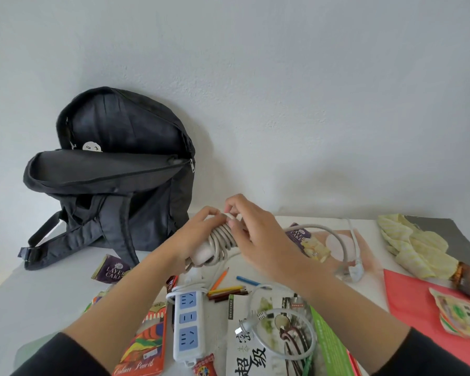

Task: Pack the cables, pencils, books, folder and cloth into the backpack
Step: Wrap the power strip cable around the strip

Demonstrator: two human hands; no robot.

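A black backpack point(114, 169) stands unzipped against the wall at the left. My left hand point(193, 237) grips a white power strip wound with its grey cable point(219, 240). My right hand point(258, 234) pinches the cable at the top of the coil; the loose end arcs right to a plug point(354, 270). A second white and blue power strip point(187, 324) lies in front. Loose colour pencils point(228, 290) and a pencil box point(147, 340) lie near it. A book point(266, 346) carries another coiled cable point(282, 335). A red folder point(413, 302) and a yellow cloth point(415, 248) lie at the right.
Purple snack packets point(110, 268) lie below the backpack and behind my hands, on an open magazine point(334, 240). More snack packs point(461, 313) rest on the red folder. The white table point(52, 289) meets the wall behind.
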